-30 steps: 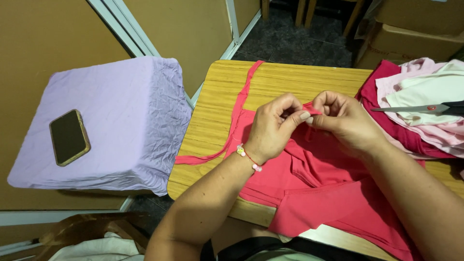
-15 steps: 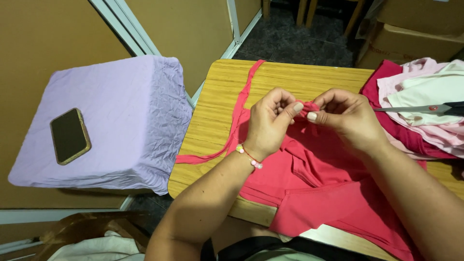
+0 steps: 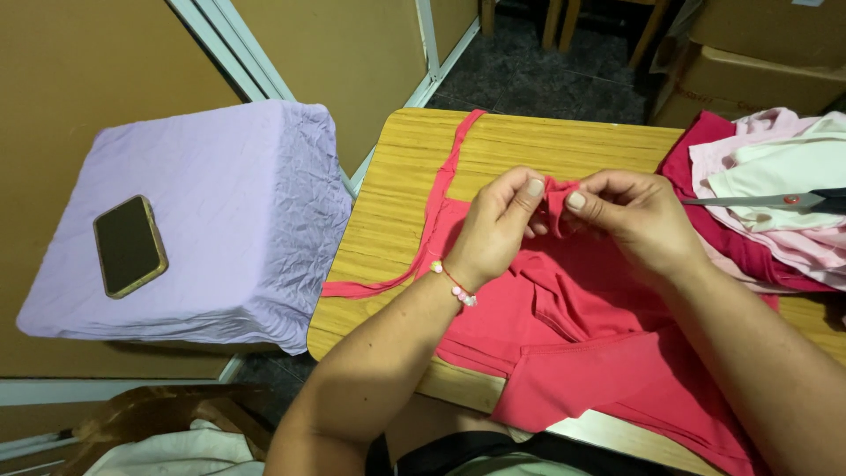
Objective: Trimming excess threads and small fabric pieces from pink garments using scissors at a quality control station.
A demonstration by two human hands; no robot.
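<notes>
A coral-red garment [image 3: 582, 344] lies spread on a wooden table [image 3: 529, 145], with a thin strap trailing off to the left. My left hand [image 3: 495, 225] and my right hand [image 3: 633, 216] both pinch a small fold of the red fabric [image 3: 557, 198], lifted a little above the table between them. A bead bracelet sits on my left wrist.
Scissors [image 3: 775, 201] rest on a pile of pink, white and dark red cloth [image 3: 775, 176] at the table's right. Left of the table a stand covered in lilac cloth [image 3: 238, 203] carries a dark phone [image 3: 129, 245]. Cardboard boxes [image 3: 758, 66] stand behind.
Both hands have shifted slightly left and worked the pinched fold between the fingertips. The garment and the rest stay put.
</notes>
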